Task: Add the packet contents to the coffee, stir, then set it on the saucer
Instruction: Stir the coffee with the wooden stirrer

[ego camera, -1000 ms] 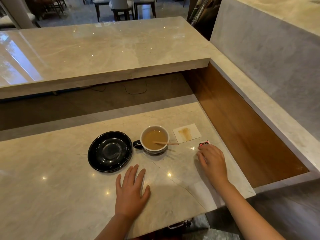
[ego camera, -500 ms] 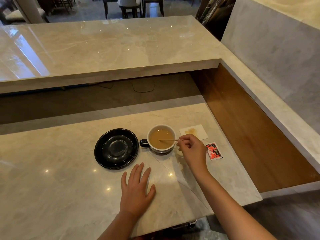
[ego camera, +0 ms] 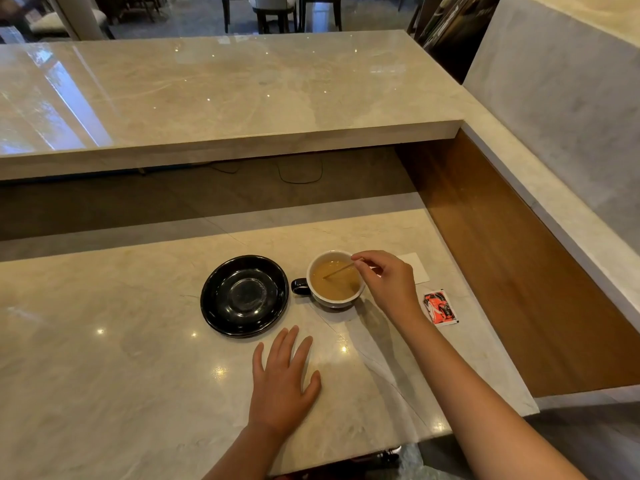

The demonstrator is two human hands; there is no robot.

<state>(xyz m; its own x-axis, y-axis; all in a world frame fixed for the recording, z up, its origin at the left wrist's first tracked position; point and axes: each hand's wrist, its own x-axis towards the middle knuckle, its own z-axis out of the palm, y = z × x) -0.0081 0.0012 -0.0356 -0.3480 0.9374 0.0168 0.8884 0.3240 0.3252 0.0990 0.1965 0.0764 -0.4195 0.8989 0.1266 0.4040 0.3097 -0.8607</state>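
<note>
The coffee cup (ego camera: 335, 280) stands on the table (ego camera: 104, 358) just right of the empty black saucer (ego camera: 244, 295). The stir stick (ego camera: 337, 270), flat across the rim before, now slants into the coffee, pinched by the right hand (ego camera: 388, 284). The left hand (ego camera: 282, 381) stays flat, fingers spread. The packet (ego camera: 440, 307) lies right.

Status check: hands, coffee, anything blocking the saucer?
Right hand pinching stir stick, tip in coffee cup. Left hand flat on counter, empty. Saucer bare; nothing blocking.

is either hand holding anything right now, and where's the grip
The right hand pinches the wooden stirrer by its upper end, with the lower end in the coffee cup. The left hand lies flat and empty.
</note>
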